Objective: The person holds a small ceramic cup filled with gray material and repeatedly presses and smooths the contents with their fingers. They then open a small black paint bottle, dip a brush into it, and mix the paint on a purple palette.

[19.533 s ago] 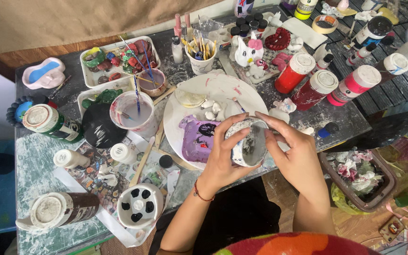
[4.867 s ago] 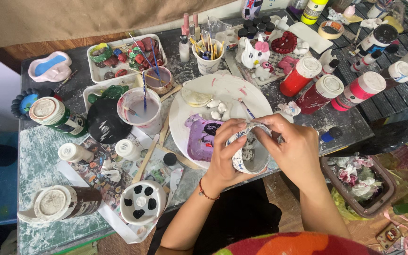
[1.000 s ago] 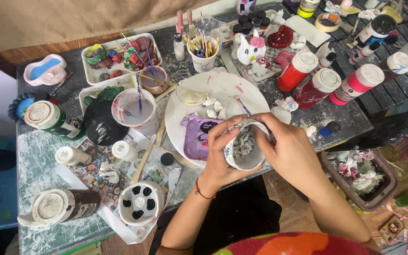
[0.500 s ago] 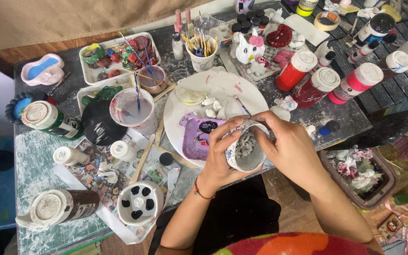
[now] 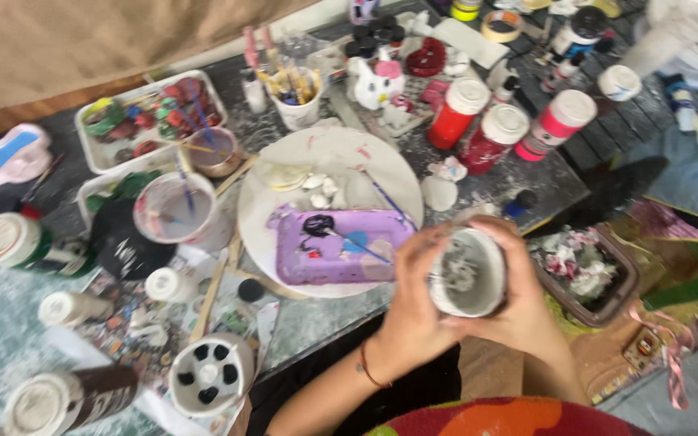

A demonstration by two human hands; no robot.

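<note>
A grey, paint-spattered table fills most of the view, crowded with craft things. At its middle sits a large white plate, and on the plate's near half lies a purple tray smeared with dabs of paint, a thin brush resting across it. Behind and to the right stand three red bottles with white caps; to the left are a white tub of murky water and a white tray of mixed paints. A white cup stuffed with brushes stands at the back.

Both forearms come up from the bottom edge and meet just off the near edge of the table, in front of the plate. The left hand and the right hand cup a small white pot between them — its open mouth faces the camera, the inside mottled grey. The fingers of each hand curl snugly round the pot's sides, thumbs near the rim. A thin red band circles the left wrist. The view is a little blurred — finer detail on the pot cannot be made out.
</note>
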